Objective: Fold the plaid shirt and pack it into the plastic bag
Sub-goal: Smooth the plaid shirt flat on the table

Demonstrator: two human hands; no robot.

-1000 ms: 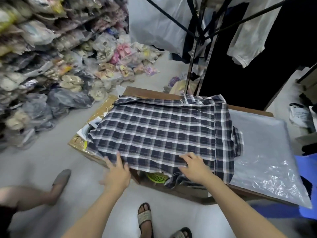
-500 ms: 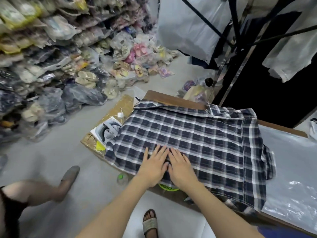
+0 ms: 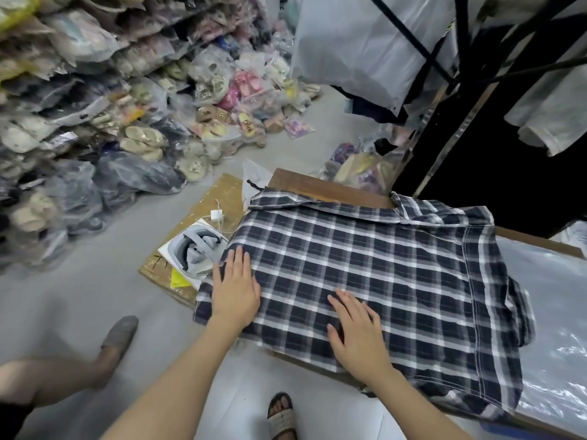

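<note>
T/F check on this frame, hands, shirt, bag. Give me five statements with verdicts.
1. Both hands lie flat on the plaid shirt. True: left hand, right hand.
2. The shirt is already inside the plastic bag. False: it lies on the table, overlapping the bag's edge.
3. The two hands touch each other. False: they are apart.
4. The collar lies at the far edge of the shirt. True.
5. The right hand grips a sleeve. False: its palm rests open on the fabric.
</note>
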